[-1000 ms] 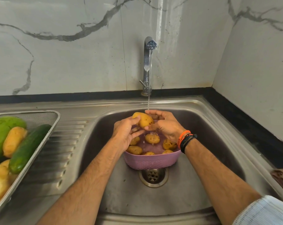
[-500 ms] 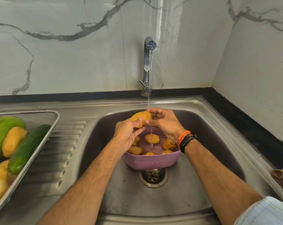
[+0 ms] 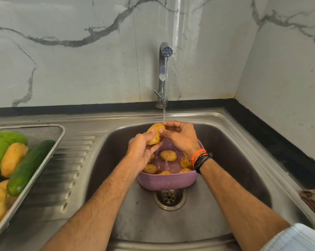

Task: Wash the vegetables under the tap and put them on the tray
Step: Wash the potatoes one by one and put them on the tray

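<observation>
A yellow potato (image 3: pixel 155 133) is held under the running tap (image 3: pixel 163 73), above a pink perforated basket (image 3: pixel 168 182) in the sink. My left hand (image 3: pixel 141 151) grips it from below and the left. My right hand (image 3: pixel 180 135) curls its fingers over the potato's top and right side. Several more potatoes (image 3: pixel 168 155) lie in the basket with water falling on them. The metal mesh tray (image 3: pixel 44 153) at the left holds a cucumber (image 3: pixel 29 166), a potato (image 3: pixel 12 159) and a large green vegetable (image 3: pixel 1 149).
The steel sink basin (image 3: pixel 225 160) has its drain (image 3: pixel 169 197) just in front of the basket. A ribbed draining board (image 3: pixel 69 163) lies between sink and tray. Marble walls close the back and right. A brown object (image 3: pixel 314 200) sits at the right edge.
The potato has been lifted slightly and turned upright under the stream. My right fingers have shifted from beside it to over its top.
</observation>
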`<control>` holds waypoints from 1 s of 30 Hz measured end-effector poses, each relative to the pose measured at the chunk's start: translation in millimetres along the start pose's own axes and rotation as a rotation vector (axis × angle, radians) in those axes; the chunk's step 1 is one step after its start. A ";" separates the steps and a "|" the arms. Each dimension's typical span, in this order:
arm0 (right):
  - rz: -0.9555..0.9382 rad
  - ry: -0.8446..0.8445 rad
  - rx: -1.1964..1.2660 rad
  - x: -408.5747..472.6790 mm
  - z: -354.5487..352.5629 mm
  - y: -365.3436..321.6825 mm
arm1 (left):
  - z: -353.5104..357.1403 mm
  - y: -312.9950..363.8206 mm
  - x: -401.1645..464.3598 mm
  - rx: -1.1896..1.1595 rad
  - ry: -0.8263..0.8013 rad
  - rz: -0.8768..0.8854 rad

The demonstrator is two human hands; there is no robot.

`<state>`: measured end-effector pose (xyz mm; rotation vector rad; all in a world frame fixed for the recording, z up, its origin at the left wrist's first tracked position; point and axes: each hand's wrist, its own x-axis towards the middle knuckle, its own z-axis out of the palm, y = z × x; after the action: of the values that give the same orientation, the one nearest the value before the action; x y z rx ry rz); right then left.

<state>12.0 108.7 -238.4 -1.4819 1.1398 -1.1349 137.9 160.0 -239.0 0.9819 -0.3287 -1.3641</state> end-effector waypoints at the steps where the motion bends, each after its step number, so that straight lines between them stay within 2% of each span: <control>1: -0.014 0.034 -0.039 -1.7 0.4 -0.8 | -0.5 -0.3 0.0 0.008 0.005 -0.005; 4: -0.064 0.087 -0.150 -6.4 0.3 -4.1 | -1.0 -1.2 -0.4 0.008 0.004 -0.020; 8: -0.068 -0.042 -0.242 -7.4 -0.1 -5.4 | 2.2 -3.8 -3.0 0.023 -0.032 -0.012; 10: -0.072 -0.042 -0.275 -8.4 1.7 -5.6 | 4.2 -5.4 -3.6 0.014 -0.041 -0.004; 15: -0.100 0.079 -0.242 -8.2 1.8 -6.3 | 3.9 -5.1 -2.2 0.012 -0.016 0.029; 20: -0.056 -0.049 -0.284 -9.4 2.9 -9.1 | 4.5 -5.4 -4.4 0.050 -0.036 0.031; 25: -0.081 0.071 -0.231 -9.4 -1.3 -7.7 | 4.5 -5.0 -3.5 0.070 -0.012 0.056; 27: -0.069 0.062 -0.221 -9.7 -1.1 -7.8 | 4.4 -5.2 -3.6 0.110 -0.015 0.086; 30: -0.002 -0.038 -0.215 -9.4 0.2 -8.2 | 2.7 -8.5 -0.7 0.227 -0.021 0.157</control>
<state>11.9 119.2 -231.7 -1.6615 1.2660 -1.0057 130.2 160.4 -243.5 1.1045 -0.5746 -1.2122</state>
